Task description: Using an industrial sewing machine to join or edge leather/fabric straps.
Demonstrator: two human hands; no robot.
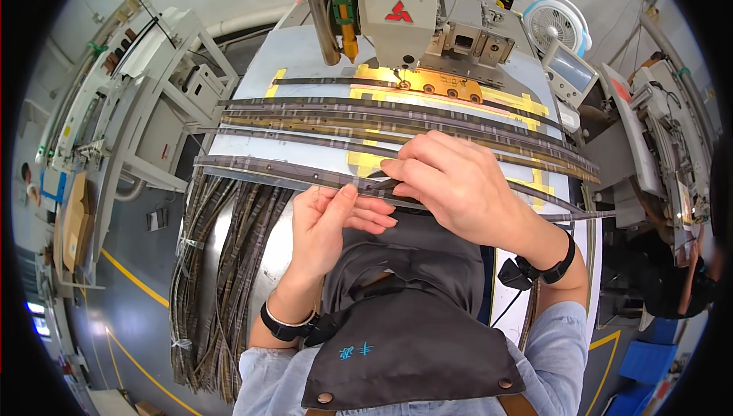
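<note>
A long, narrow dark fabric strip [267, 168] runs along the near edge of the white worktable [267, 84]. My left hand [327, 221] pinches this strip between thumb and forefinger, its other fingers stretched out to the right. Just beside it, my right hand [454, 179] is closed with its fingertips on a small dark end at the strip; the exact kind of that piece is hidden by the fingers. Beyond both hands, several more striped strips [305, 114] in grey and brown lie side by side across the table.
An industrial sewing machine head [397, 22] stands over a yellow-lit metal clamp plate [443, 86] at the back. Thick bundles of strips [244, 263] hang at the near left. A white fan [556, 25] and a control screen [569, 72] are at the back right.
</note>
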